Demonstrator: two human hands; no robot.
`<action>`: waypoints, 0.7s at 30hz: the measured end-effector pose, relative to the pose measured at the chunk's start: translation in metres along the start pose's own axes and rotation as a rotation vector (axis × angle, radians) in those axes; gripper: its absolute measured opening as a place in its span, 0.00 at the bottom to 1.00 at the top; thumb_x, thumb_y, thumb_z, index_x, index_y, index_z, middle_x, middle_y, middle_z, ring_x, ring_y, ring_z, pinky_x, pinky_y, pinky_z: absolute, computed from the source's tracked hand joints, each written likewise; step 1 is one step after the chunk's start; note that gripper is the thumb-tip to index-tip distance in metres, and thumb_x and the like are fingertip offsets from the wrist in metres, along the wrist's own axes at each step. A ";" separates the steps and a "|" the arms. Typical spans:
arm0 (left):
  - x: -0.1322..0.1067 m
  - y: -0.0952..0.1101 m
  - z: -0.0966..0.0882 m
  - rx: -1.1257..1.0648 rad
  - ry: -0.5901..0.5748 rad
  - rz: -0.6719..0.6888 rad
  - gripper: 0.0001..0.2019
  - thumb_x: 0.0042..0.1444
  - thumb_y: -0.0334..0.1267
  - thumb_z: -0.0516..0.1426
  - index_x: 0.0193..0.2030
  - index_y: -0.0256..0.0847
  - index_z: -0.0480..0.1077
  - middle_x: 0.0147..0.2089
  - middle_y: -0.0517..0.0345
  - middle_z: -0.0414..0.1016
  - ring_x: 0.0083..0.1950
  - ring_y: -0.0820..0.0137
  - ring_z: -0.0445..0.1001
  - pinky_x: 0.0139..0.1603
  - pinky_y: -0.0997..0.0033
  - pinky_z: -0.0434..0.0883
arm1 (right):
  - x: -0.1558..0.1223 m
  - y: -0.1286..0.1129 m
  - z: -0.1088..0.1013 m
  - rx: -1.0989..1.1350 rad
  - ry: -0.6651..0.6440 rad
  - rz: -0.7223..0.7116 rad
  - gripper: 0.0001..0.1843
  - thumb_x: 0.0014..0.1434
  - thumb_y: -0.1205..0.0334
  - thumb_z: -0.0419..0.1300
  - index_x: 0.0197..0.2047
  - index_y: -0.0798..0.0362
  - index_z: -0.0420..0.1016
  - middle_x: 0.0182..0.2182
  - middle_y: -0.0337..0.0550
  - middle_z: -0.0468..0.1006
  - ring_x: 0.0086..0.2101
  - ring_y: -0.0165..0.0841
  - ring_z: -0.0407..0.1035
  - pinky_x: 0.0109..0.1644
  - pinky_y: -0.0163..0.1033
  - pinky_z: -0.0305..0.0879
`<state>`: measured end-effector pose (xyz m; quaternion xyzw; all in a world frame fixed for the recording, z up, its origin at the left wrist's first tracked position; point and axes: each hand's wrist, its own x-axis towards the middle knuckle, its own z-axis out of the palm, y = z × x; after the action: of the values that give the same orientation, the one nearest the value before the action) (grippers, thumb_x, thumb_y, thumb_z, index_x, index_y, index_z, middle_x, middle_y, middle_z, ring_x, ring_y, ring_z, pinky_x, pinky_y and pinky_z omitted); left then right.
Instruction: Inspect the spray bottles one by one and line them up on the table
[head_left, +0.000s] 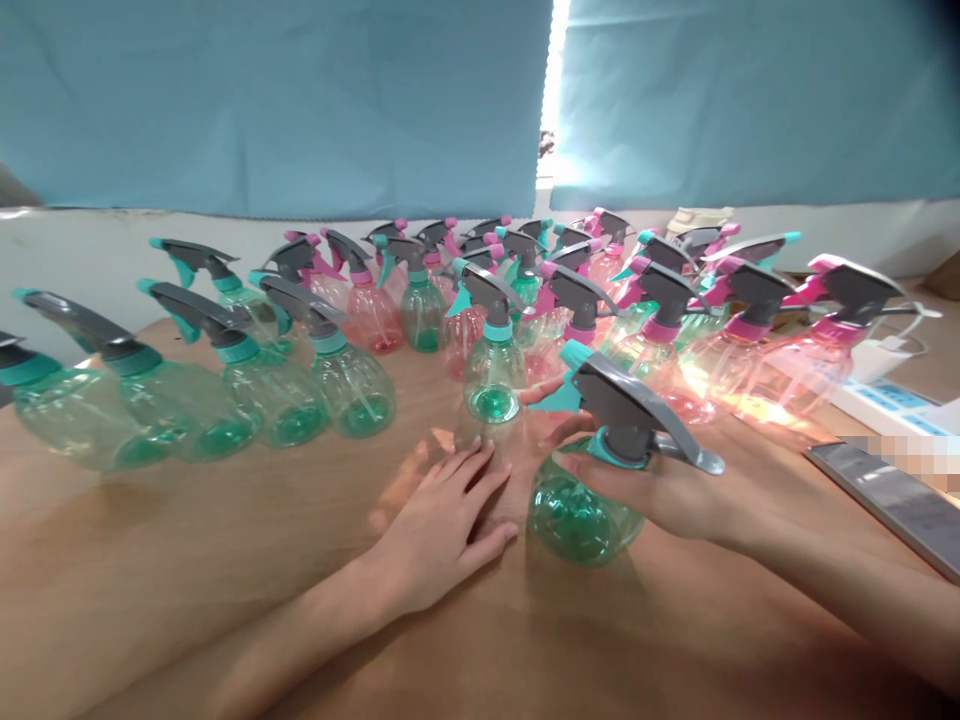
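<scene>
My right hand (645, 485) is wrapped round a clear green spray bottle (581, 520) just below its teal collar. Its grey trigger head tilts, with the teal nozzle pointing left. Flat on the wooden table (315, 620) lies my left hand (442, 520), fingers spread and holding nothing. Straight ahead of it stands another green spray bottle (495, 375) with a teal trigger. The index finger of my right hand reaches close to that bottle; whether it touches cannot be made out.
Several green spray bottles (352, 395) stand in a row at the left. Pink spray bottles (806, 365) and more green ones crowd the back and right. A phone (885, 500) lies at the right edge near a white power strip (892, 405). Blue curtains (300, 110) hang behind.
</scene>
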<state>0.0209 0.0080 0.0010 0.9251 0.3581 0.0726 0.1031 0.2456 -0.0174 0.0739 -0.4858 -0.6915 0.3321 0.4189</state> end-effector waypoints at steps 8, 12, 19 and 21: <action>-0.001 -0.001 0.000 0.007 -0.008 -0.007 0.27 0.67 0.52 0.51 0.67 0.39 0.61 0.72 0.46 0.53 0.72 0.53 0.50 0.68 0.48 0.54 | 0.000 0.000 0.000 0.048 0.007 -0.061 0.09 0.49 0.66 0.56 0.35 0.45 0.72 0.36 0.39 0.80 0.38 0.37 0.77 0.39 0.40 0.75; 0.000 -0.002 0.001 0.021 -0.006 -0.006 0.27 0.67 0.53 0.50 0.67 0.40 0.60 0.72 0.47 0.53 0.72 0.54 0.50 0.69 0.50 0.53 | -0.001 0.001 -0.003 -0.034 0.013 -0.037 0.12 0.49 0.66 0.57 0.38 0.45 0.72 0.32 0.38 0.80 0.34 0.38 0.77 0.34 0.40 0.75; -0.001 -0.003 0.003 0.043 -0.004 -0.006 0.27 0.68 0.52 0.50 0.67 0.39 0.60 0.72 0.47 0.52 0.72 0.55 0.49 0.68 0.50 0.54 | 0.001 0.001 -0.003 -0.026 0.006 -0.119 0.06 0.49 0.68 0.56 0.29 0.47 0.72 0.38 0.40 0.81 0.35 0.37 0.77 0.35 0.39 0.75; -0.001 -0.003 0.003 0.046 0.001 -0.008 0.26 0.67 0.52 0.50 0.67 0.40 0.60 0.72 0.47 0.52 0.72 0.56 0.49 0.68 0.50 0.54 | 0.002 -0.001 -0.003 0.003 -0.013 -0.095 0.09 0.49 0.67 0.55 0.32 0.46 0.74 0.40 0.41 0.81 0.37 0.38 0.77 0.38 0.41 0.76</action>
<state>0.0189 0.0092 -0.0027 0.9258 0.3633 0.0644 0.0818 0.2477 -0.0158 0.0770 -0.4495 -0.7162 0.3159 0.4303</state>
